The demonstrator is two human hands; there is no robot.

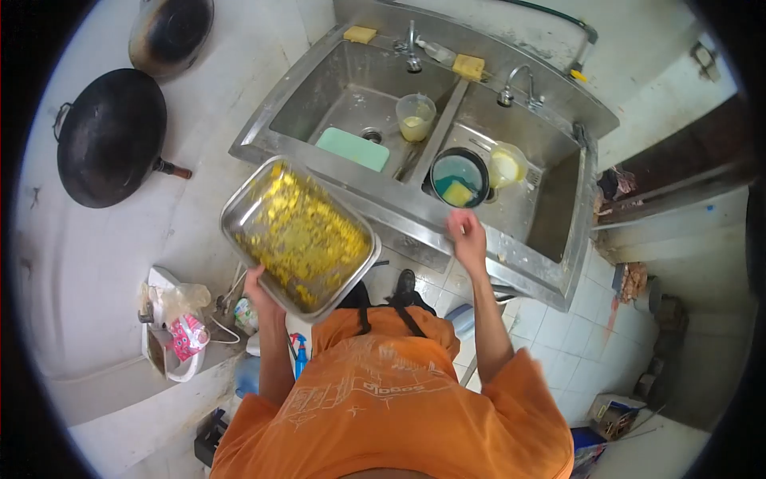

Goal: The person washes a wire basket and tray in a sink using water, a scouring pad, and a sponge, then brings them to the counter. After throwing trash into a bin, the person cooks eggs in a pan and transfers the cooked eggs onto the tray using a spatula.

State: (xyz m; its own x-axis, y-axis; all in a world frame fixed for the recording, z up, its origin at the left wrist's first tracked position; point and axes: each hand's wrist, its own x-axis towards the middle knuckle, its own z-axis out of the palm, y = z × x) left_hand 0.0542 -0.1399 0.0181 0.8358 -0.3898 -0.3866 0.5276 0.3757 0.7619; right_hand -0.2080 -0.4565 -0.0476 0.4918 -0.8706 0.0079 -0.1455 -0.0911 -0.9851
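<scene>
My left hand [259, 291] grips the near left edge of a rectangular steel tray [375, 254], which is held tilted in front of the sink. Yellow food bits [307, 227] are scattered over the tray's bottom. My right hand [466, 227], its fingers curled in and nothing visible in them, is over the sink's front edge. Just beyond it is a round black pan [437, 172] with greenish liquid and a yellow sponge [458, 194]. Beside the pan, a clear plastic jug [508, 164] stands in the right basin.
The steel double sink [263, 144] holds a green board [351, 149] and another plastic jug [416, 117] in its left basin. Sponges [469, 67] and taps [412, 56] line the back ledge. A wok [112, 136] hangs on the left wall. A blue spray bottle [300, 357] is below.
</scene>
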